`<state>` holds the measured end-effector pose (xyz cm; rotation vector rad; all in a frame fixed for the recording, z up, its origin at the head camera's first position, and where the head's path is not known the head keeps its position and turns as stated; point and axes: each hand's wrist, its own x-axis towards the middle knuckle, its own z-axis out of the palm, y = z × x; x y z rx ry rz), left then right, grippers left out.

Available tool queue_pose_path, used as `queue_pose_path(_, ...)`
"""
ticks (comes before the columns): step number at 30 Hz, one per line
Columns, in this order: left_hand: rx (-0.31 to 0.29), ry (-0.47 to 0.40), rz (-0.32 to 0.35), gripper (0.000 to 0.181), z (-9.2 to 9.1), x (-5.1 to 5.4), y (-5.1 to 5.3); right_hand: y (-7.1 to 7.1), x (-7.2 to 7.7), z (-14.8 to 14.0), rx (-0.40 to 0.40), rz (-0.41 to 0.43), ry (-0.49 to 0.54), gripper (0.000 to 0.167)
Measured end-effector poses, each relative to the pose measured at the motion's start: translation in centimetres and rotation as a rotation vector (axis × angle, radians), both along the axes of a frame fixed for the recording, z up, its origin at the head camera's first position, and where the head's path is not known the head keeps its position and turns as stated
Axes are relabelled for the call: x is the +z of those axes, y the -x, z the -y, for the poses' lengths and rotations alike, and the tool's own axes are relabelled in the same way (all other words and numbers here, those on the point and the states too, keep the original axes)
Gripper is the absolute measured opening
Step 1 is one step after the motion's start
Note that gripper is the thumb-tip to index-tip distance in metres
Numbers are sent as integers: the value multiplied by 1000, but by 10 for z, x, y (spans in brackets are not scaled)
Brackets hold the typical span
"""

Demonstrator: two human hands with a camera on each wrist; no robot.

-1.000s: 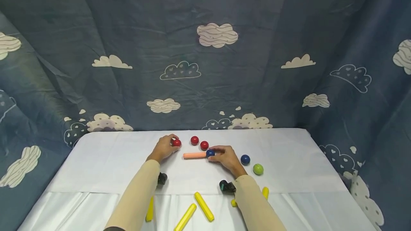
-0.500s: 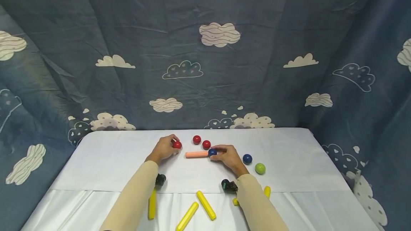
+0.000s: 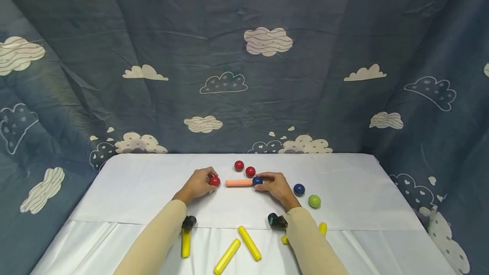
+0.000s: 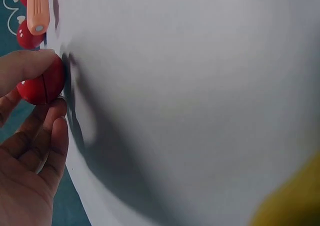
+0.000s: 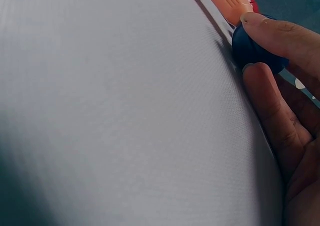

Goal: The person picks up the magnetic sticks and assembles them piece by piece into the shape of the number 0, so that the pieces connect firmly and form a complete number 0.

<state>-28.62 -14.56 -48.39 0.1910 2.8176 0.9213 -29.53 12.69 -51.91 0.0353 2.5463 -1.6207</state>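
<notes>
Between thumb and fingers my left hand pinches a red ball, which has a thin seam, just above or on the white cloth. My right hand pinches a dark blue ball at the right end of an orange ridged stick. Ball and stick end meet, though the thumb partly covers the joint in the right wrist view. The stick's left end points at the red ball, with a small gap between them. Two more red balls lie behind the stick.
Right of my right hand lie another blue ball and a green ball. Several yellow sticks lie near the front, one partly under the right sleeve. A dark cloud-print curtain hangs behind the white-covered table.
My left hand has brought the red ball toward the front and closer to the stick's left end. The right hand keeps its pinch on the blue ball. The head view has shifted slightly left.
</notes>
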Motion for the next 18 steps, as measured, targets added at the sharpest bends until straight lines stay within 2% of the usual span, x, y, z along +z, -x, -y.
queue_pose_path(6,-11,-13,-6,36,0,0,-4,1,-1,4,2,1,11,40)
queue_pose_path(10,4,-11,-8,35,0,-2,-5,2,-1,7,18,4,11,42)
queue_pose_path(16,-31,-38,-11,35,-6,-4,-4,1,0,3,-9,3,11,42)
queue_pose_path(18,-22,-45,-11,35,-8,-4,-4,1,-1,2,-4,-6,21,42)
